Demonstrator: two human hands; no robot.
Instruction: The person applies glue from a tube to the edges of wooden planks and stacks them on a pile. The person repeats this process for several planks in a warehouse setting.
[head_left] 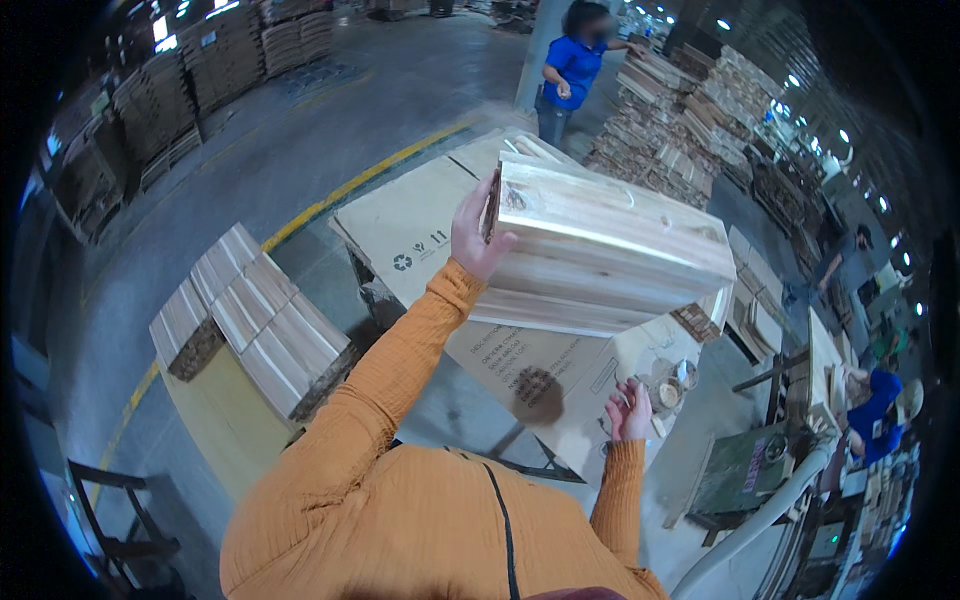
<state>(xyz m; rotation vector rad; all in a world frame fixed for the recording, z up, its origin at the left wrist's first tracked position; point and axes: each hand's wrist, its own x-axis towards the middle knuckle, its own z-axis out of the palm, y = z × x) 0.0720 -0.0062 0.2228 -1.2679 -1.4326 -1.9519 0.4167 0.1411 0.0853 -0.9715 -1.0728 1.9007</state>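
A long, thick stack of pale wooden boards (610,245) lies across the cardboard-covered table (400,225) in front of me. My left hand (480,230) grips its left end, with the thumb on the near side and the fingers around the end face. Lower right of the stack, my right hand (630,408) is held over the cardboard, its fingers curled. Something thin seems to be between them, too small to make out. Beside that hand stand an open tin of brown paste (668,392) and a small round container (686,373).
More board stacks (270,325) rest on a low support at my left. A dark chair frame (120,510) stands at the lower left. At the right are a green machine (745,468) and a pale hose (765,520). A person in blue (575,70) stands by tall wood piles (660,130).
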